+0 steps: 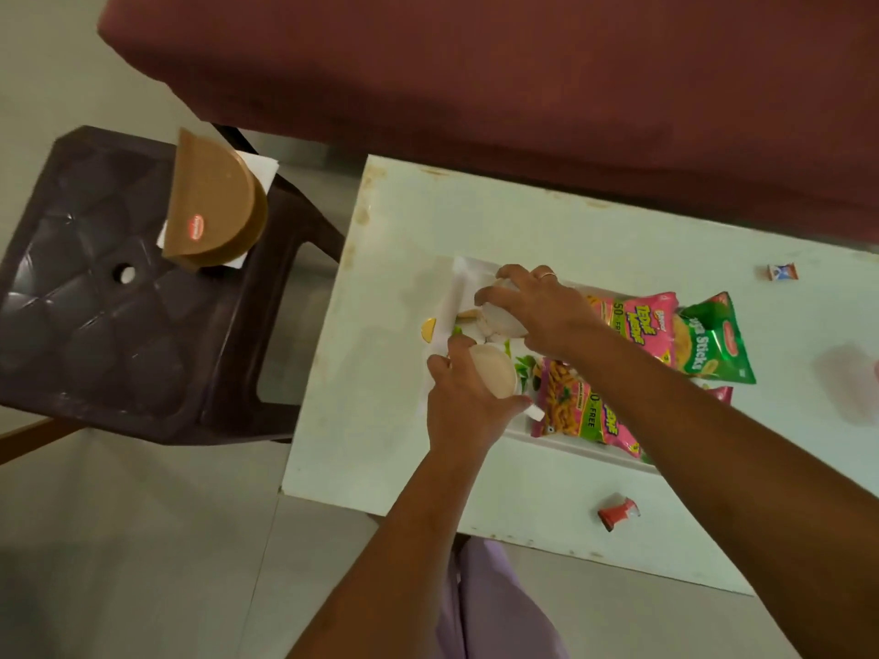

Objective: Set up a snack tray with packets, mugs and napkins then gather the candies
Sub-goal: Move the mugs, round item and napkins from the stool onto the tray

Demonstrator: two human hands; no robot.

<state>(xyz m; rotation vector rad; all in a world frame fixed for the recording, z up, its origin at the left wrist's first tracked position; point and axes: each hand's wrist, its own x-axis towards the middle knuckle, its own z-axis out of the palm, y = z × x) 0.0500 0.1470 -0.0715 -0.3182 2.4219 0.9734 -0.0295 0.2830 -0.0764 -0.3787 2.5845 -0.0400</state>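
Observation:
A white tray (457, 297) lies on the pale table (523, 221). On the tray's right half lie two pink snack packets (632, 321) (575, 406) and a green packet (713, 344). My left hand (463, 401) grips a white mug (497, 375) over the tray's near left end. Just beyond it, my right hand (537, 306) holds a second white mug (499, 321) from above. A red candy (618, 512) lies on the table near the front edge. Another candy (782, 272), red, white and blue, lies at the far right.
A dark plastic stool (119, 302) stands left of the table, carrying a brown half-round napkin holder (214, 216) with white napkins (259, 168) under it. A maroon bed or sofa (523, 78) runs along the far side. A blurred pinkish object (851, 382) sits at the right edge.

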